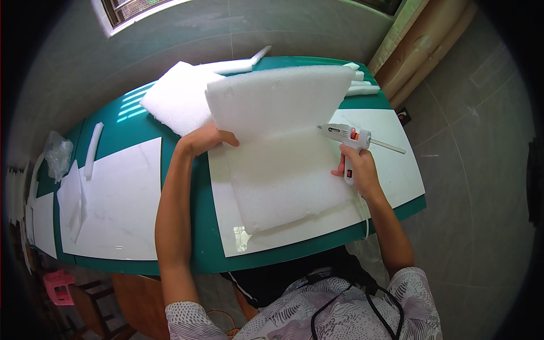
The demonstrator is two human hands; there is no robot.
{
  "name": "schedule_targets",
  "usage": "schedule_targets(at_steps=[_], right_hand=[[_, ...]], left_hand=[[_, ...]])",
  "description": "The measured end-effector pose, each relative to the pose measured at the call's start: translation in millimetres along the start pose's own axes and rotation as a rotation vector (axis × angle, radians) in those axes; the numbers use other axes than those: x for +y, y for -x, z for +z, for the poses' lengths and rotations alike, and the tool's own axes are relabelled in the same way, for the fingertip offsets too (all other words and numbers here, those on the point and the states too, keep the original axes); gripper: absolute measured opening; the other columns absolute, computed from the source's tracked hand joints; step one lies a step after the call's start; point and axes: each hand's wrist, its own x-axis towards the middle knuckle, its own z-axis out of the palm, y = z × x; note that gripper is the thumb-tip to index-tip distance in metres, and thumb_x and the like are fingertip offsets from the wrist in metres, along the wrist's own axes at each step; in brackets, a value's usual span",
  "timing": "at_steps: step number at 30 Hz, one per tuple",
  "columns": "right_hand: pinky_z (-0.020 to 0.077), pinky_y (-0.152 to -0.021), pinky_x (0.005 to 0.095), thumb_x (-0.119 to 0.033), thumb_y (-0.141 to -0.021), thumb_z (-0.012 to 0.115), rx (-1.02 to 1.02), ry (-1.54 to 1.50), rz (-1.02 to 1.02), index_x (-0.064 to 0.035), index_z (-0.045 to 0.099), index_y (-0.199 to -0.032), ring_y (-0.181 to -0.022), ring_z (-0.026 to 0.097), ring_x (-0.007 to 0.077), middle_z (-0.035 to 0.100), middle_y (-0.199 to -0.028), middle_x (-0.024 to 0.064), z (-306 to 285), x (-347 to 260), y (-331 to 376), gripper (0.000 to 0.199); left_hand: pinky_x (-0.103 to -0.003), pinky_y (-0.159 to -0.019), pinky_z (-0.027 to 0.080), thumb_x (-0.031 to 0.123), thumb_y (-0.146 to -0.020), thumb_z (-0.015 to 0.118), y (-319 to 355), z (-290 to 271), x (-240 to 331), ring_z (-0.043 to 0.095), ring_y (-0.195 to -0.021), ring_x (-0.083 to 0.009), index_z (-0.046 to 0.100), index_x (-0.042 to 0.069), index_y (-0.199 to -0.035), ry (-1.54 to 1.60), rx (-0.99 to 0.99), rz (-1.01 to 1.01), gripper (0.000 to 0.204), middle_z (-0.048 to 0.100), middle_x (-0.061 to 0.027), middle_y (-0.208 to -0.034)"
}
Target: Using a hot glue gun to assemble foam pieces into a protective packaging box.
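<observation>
A flat white foam sheet (pixel 292 184) lies on a glossy white board (pixel 391 170). Along its far side stands another foam sheet (pixel 277 99), upright and leaning back slightly. My left hand (pixel 207 139) grips the left edge where the two sheets meet; its thumb shows in front, while most of its fingers are hidden. In my right hand (pixel 361 167) is a white hot glue gun (pixel 348 136), with a pale glue stick (pixel 388 146) out of its back. The nozzle points left, at the right part of the seam between the sheets.
Behind the sheets, another foam piece (pixel 178 96) and several foam strips (pixel 362 89) lie on the green table (pixel 201 238). A second white board (pixel 124 198), a foam strip (pixel 94 150) and a clear plastic bag (pixel 58 156) are at left. The gun's cord (pixel 365 218) hangs over the front edge.
</observation>
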Motion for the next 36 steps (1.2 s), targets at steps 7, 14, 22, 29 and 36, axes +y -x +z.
schedule_targets(at_steps=[7, 14, 22, 29, 36], right_hand=[[0.0585, -0.062, 0.0313, -0.031, -0.088, 0.059, -0.011, 0.013, 0.024, -0.0021, 0.057, -0.080, -0.059, 0.058, 0.0125, 0.053, -0.070, 0.0040, -3.7, 0.7, 0.5, 0.030], [0.0599, -0.067, 0.0348, -0.027, -0.090, 0.056, 0.011, -0.067, -0.014, -0.0009, 0.058, -0.102, -0.079, 0.061, 0.0146, 0.056, -0.082, 0.0047, -5.5, -8.4, 18.5, 0.029], [0.0604, -0.069, 0.0369, -0.026, -0.091, 0.054, -0.029, -0.073, -0.034, 0.0020, 0.055, -0.114, -0.091, 0.061, 0.0172, 0.058, -0.089, 0.0069, -11.0, -7.6, 20.5, 0.037], [0.0593, -0.076, 0.0371, -0.025, -0.092, 0.054, -0.034, -0.098, -0.032, 0.0035, 0.055, -0.114, -0.096, 0.062, 0.0193, 0.061, -0.094, 0.0097, -11.5, -1.7, 20.3, 0.036], [0.0573, -0.083, 0.0372, -0.022, -0.093, 0.054, -0.017, -0.168, -0.068, 0.0049, 0.054, -0.111, -0.095, 0.064, 0.0206, 0.061, -0.095, 0.0121, -10.3, 13.1, 18.8, 0.032]], left_hand=[[-0.038, -0.101, 0.042, 0.026, -0.057, 0.071, -0.2, 0.5, -1.3, 0.054, -0.108, -0.0313, 0.054, 0.002, -0.124, -0.017, 0.001, -0.016, 0.073, 0.056, -0.0205, -0.118], [-0.039, -0.101, 0.043, 0.025, -0.057, 0.069, 0.1, 1.7, -2.5, 0.054, -0.107, -0.0319, 0.054, 0.002, -0.124, -0.019, 0.018, 0.012, 0.073, 0.056, -0.0207, -0.118], [-0.041, -0.095, 0.048, 0.029, -0.054, 0.070, -6.1, -1.6, -10.0, 0.059, -0.103, -0.0308, 0.055, 0.008, -0.124, -0.039, 0.010, -0.005, 0.075, 0.060, -0.0191, -0.115], [-0.040, -0.098, 0.046, 0.026, -0.054, 0.070, -9.0, -1.1, -11.5, 0.056, -0.106, -0.0308, 0.054, 0.008, -0.125, -0.011, 0.000, -0.010, 0.075, 0.059, -0.0184, -0.118], [-0.040, -0.098, 0.046, 0.027, -0.054, 0.070, -7.9, -1.3, -10.0, 0.056, -0.108, -0.0309, 0.054, 0.008, -0.125, -0.025, 0.007, -0.012, 0.075, 0.058, -0.0186, -0.118]])
